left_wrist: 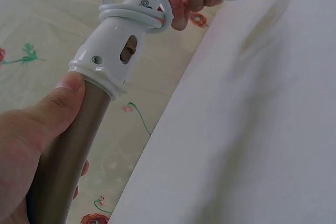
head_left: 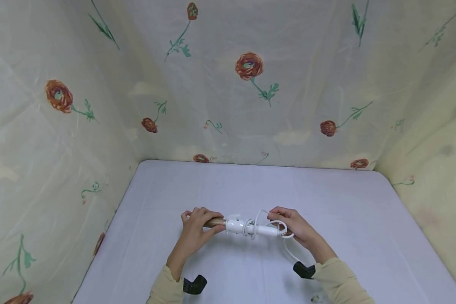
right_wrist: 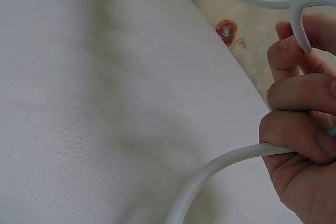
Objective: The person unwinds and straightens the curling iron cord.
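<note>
A curling iron (head_left: 233,226) with a white handle and a brownish-gold barrel (left_wrist: 79,140) is held up over the table. My left hand (head_left: 195,230) grips the barrel, its thumb lying along it close to the white collar. White cord (left_wrist: 131,15) is looped round the handle. At the handle's far end my right hand (head_left: 296,228) holds part of the cord in curled fingers. In the right wrist view, one stretch of cord (right_wrist: 202,174) runs out of that hand and hangs down, while a loop bends by the fingertips.
Under the hands lies a white-covered table (head_left: 228,185). Flower-printed sheeting (head_left: 289,93) hangs behind it and at both sides. Black devices (head_left: 195,285) are worn at the wrists. A small object (head_left: 315,298) lies near the front edge, too small to tell.
</note>
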`<state>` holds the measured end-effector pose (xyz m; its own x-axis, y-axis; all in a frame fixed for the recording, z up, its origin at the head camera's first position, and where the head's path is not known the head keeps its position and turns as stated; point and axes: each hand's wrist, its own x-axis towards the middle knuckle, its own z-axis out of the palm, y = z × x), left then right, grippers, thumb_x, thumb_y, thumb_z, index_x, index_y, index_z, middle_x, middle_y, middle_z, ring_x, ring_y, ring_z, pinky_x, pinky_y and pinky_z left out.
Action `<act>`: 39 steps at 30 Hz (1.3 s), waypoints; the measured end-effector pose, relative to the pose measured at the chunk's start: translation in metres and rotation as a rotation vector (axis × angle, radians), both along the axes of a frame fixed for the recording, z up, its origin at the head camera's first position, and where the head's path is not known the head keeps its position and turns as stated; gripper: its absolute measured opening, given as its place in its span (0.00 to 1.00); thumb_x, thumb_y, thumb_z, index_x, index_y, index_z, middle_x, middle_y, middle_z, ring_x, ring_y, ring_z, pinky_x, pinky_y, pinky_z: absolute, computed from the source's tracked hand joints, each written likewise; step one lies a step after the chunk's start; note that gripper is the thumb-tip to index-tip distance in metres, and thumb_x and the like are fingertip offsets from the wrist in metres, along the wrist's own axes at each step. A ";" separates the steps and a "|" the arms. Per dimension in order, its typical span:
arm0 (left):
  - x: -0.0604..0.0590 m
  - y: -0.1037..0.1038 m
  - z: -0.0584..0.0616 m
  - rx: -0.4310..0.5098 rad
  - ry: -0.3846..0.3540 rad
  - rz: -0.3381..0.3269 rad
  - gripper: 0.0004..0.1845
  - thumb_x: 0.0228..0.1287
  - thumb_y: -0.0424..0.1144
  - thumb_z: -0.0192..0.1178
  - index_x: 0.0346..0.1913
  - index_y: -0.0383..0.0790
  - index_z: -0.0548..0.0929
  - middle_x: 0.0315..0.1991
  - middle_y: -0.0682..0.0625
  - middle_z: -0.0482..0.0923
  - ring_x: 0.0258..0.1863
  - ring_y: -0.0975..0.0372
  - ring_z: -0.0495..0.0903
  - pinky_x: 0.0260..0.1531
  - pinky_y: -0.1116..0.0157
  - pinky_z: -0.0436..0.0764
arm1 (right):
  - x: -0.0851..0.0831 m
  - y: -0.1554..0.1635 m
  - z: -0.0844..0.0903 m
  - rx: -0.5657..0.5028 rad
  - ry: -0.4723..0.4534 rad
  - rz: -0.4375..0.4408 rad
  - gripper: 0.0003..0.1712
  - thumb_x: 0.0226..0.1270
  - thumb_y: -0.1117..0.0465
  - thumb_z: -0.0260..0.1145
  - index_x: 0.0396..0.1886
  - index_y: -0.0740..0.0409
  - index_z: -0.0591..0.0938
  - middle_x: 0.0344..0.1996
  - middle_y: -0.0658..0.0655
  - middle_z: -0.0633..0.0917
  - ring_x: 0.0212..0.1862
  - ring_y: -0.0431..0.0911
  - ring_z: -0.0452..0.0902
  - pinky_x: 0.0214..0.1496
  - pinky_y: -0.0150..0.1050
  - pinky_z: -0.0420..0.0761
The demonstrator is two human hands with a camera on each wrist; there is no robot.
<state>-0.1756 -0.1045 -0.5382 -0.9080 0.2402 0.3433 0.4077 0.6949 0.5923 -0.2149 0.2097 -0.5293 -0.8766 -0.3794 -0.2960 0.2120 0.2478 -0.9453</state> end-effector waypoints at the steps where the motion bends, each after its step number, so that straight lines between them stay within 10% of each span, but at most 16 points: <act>1: 0.000 0.000 0.000 -0.001 -0.001 0.000 0.19 0.52 0.58 0.64 0.47 0.58 0.83 0.38 0.59 0.79 0.39 0.64 0.71 0.49 0.51 0.51 | 0.000 -0.001 0.001 0.005 0.002 0.001 0.23 0.67 0.50 0.61 0.47 0.67 0.75 0.25 0.44 0.78 0.24 0.36 0.69 0.22 0.30 0.68; 10: -0.001 -0.002 0.000 0.007 -0.004 0.001 0.20 0.53 0.59 0.63 0.47 0.58 0.83 0.39 0.59 0.79 0.39 0.64 0.70 0.48 0.52 0.50 | -0.003 -0.001 0.010 0.029 0.022 0.016 0.14 0.68 0.50 0.60 0.41 0.56 0.79 0.27 0.47 0.77 0.24 0.39 0.66 0.22 0.32 0.68; 39: -0.003 -0.005 0.001 0.017 -0.052 0.044 0.19 0.53 0.58 0.64 0.48 0.59 0.83 0.39 0.59 0.78 0.41 0.63 0.71 0.51 0.50 0.49 | -0.008 0.010 0.024 0.077 0.059 0.069 0.25 0.69 0.49 0.59 0.47 0.70 0.75 0.15 0.44 0.67 0.16 0.37 0.56 0.20 0.29 0.62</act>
